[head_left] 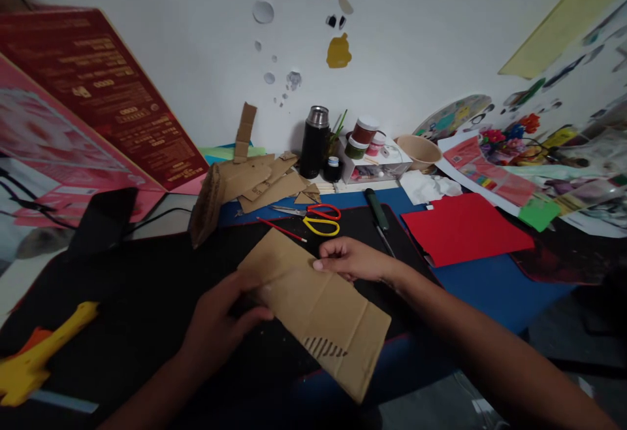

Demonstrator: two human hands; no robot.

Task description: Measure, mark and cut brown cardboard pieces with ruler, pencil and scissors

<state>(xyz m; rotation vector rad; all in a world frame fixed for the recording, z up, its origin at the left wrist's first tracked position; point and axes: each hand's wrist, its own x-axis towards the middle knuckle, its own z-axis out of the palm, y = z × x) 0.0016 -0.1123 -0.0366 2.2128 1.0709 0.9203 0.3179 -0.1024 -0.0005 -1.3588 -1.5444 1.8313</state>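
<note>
A flat, folded-looking piece of brown cardboard [318, 299] with creases and a row of dark slanted marks tilts over the black mat. My right hand [345, 259] grips its far right edge, the thumb on top and the other fingers curled at the edge. At the left end is my left hand [220, 319], slightly blurred, its fingers and thumb bent round the cardboard's edge. Just beyond the cardboard lie a red pencil [284, 229] and scissors [313, 215] with red and yellow handles. A dark green-handled tool [376, 211] rests behind my right hand.
Cardboard scraps [272, 181], a black flask [315, 142] and paint jars [365, 134] stand along the wall. Red paper [467, 227] lies right. A yellow glue gun [44, 358], a black phone [102, 221] and a pink-red board [112, 97] are left.
</note>
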